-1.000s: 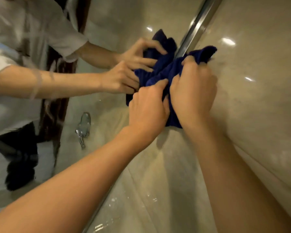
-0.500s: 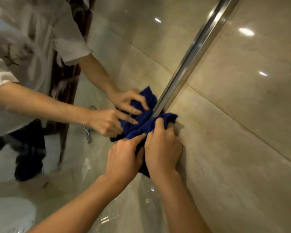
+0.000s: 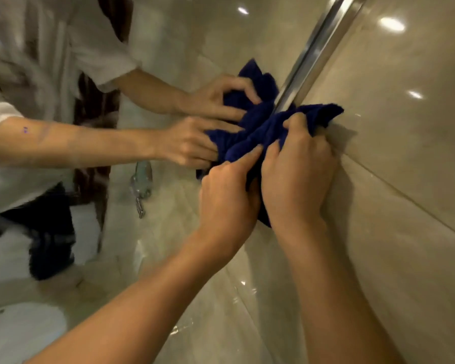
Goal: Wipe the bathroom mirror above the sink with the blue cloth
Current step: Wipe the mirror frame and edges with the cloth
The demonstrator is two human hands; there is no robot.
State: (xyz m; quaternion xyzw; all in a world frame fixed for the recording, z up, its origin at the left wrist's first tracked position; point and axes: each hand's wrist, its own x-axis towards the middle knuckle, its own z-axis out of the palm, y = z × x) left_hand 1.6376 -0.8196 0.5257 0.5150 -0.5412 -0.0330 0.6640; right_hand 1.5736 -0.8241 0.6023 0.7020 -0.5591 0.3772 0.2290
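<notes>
The dark blue cloth (image 3: 271, 130) is bunched against the mirror (image 3: 184, 245) at its right edge, beside the chrome frame strip (image 3: 313, 51). My left hand (image 3: 226, 195) presses the cloth onto the glass, its fingers curled into the fabric. My right hand (image 3: 297, 169) grips the cloth's right part, where a corner spills over the frame onto the beige wall tile (image 3: 405, 153). The mirror reflects both hands, the cloth and a white shirt.
A chrome hook (image 3: 141, 185) shows reflected in the mirror left of my hands. A white basin edge (image 3: 19, 334) sits at the lower left. Glossy tiled wall fills the right side.
Both hands and the cloth slid down along the mirror's right edge, then back up and slightly right. The grip on the cloth stayed the same.
</notes>
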